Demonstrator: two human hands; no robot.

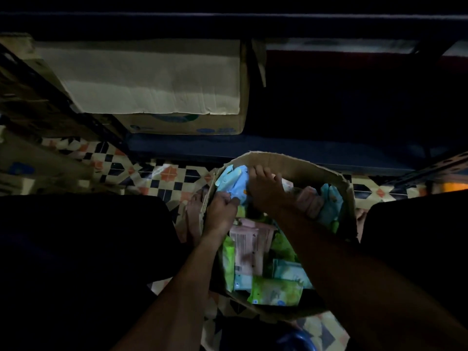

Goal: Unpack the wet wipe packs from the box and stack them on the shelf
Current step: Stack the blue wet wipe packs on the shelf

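An open cardboard box (298, 162) stands on the tiled floor between my knees, holding several wet wipe packs in green (274, 291), pink (249, 245) and blue. Both hands are at its far left corner on a light blue pack (234, 177). My left hand (221, 210) grips the pack's near edge with curled fingers. My right hand (266, 186) curls over its right side. The dark blue shelf (278, 148) runs just beyond the box, and its right half lies in deep shadow.
A large closed carton (152, 79) sits on the shelf at the left. More cardboard (30, 158) lies at the far left on the patterned tile floor (157, 178). My dark-clothed legs flank the box. A bare foot (193, 211) rests by its left wall.
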